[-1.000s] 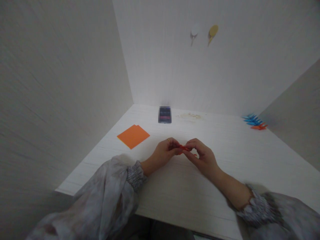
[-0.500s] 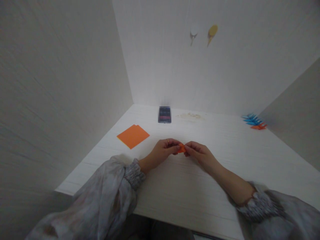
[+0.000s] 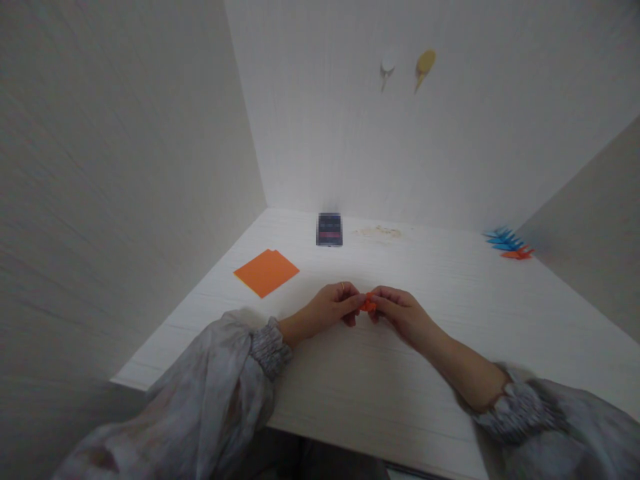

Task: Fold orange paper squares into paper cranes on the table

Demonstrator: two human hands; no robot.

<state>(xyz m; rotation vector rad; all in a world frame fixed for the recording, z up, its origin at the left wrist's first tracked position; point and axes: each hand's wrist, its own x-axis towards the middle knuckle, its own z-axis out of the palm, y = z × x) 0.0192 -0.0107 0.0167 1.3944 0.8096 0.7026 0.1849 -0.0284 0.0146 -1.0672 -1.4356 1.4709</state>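
Between my two hands, above the middle of the white table, is a small piece of folded orange paper point(image 3: 368, 304). My left hand point(image 3: 340, 303) pinches its left side between thumb and fingers; a ring shows on one finger. On the other side, my right hand point(image 3: 397, 307) is closed on the paper's right part. Fingertips cover much of the piece, so its exact shape is hard to make out. To the left of my hands lies a stack of square orange paper sheets point(image 3: 267, 273), turned cornerwise.
A phone-like dark device point(image 3: 329, 230), its screen blurred, stands at the table's back. Several folded blue paper figures point(image 3: 505, 239) and an orange one point(image 3: 518, 254) sit by the right wall. White point(image 3: 387, 65) and yellow point(image 3: 425, 63) hooks hang on the back wall. The table point(image 3: 320, 393) ends near my lap.
The folded orange paper has turned a little and sits slightly lower and to the right. My left fingers have shifted their hold and curl lower; the right hand has barely moved.
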